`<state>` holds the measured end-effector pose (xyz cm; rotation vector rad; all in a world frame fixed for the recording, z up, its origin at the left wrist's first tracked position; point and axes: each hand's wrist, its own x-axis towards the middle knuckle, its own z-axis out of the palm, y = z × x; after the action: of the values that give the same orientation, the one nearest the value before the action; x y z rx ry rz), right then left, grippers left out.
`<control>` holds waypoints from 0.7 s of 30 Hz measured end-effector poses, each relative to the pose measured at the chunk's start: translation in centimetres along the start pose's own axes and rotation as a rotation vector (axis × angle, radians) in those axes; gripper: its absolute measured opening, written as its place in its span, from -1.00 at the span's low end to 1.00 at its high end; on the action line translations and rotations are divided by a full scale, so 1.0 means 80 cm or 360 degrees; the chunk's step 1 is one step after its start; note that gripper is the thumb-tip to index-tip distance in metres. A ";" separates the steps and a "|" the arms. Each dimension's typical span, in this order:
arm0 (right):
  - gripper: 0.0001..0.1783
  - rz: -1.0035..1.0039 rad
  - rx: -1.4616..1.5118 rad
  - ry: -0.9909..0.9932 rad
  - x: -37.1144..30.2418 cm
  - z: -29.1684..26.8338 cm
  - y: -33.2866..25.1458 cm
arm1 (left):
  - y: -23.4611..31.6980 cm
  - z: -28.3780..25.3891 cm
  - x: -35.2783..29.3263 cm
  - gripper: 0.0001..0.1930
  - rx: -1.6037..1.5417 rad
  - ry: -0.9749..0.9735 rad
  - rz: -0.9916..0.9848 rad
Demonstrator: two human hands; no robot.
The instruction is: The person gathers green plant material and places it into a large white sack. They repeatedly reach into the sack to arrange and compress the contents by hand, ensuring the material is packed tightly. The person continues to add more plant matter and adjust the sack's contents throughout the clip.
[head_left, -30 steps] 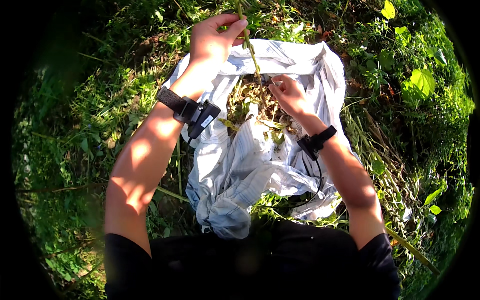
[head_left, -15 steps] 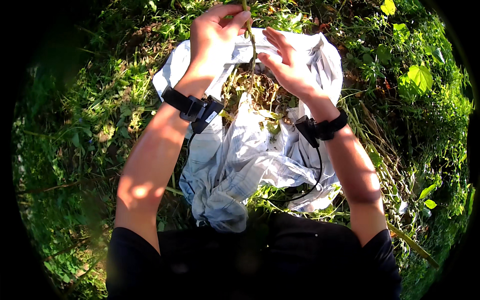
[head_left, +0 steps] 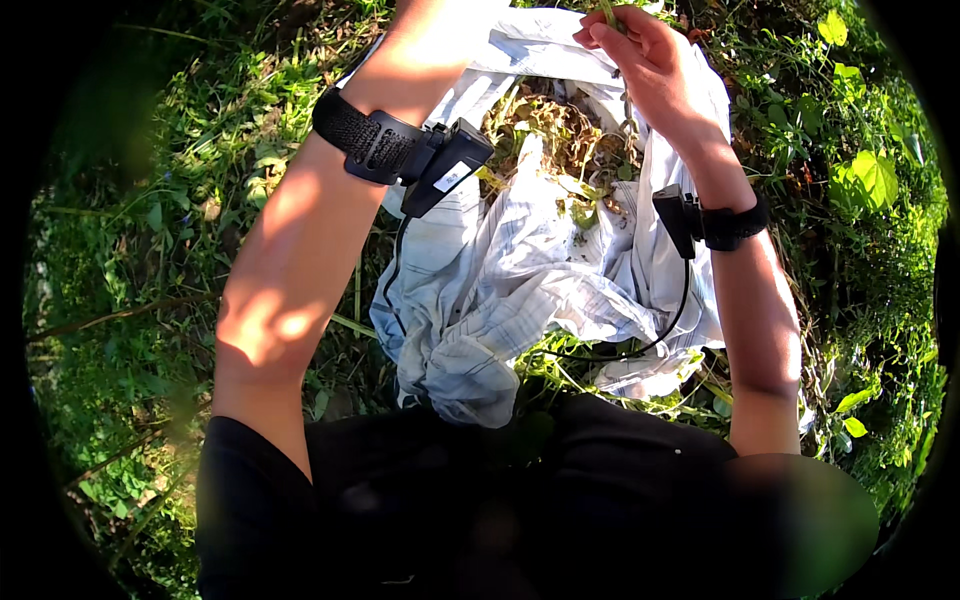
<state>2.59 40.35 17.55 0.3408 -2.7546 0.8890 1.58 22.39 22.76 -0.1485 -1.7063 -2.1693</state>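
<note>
At the top right of the cloth, my right hand [head_left: 655,65] pinches a green plant stem [head_left: 608,12] between thumb and fingers; the stem runs up out of the picture. My left hand [head_left: 468,12] reaches past the top edge, so only its base by the wrist shows and its fingers are hidden. Below both hands lies a crumpled white cloth [head_left: 565,295] with faint stripes. Dry brown and yellowish leaves and stalks [head_left: 560,130] are heaped in its hollow.
Grass and low weeds [head_left: 130,270] surround the cloth. A brighter leafy plant [head_left: 870,180] grows at the right. Black straps with small devices sit on both wrists, and a thin black cable [head_left: 680,310] loops from the right one. My dark-clothed legs [head_left: 500,500] are at the bottom.
My left hand has moved up, mostly out of the picture, from where it held the stem. My right hand, open before, has shifted up and right and closed on the stem.
</note>
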 end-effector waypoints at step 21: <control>-0.57 0.0956 -0.1162 -0.0097 -0.308 -0.328 0.355 | -0.224 -0.116 -0.057 -0.74 0.0963 -0.1268 -0.0964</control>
<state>21.54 82.07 15.88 -0.6155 -3.0252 -0.0959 0.79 18.07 2.54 -0.4113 -3.1267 -1.9399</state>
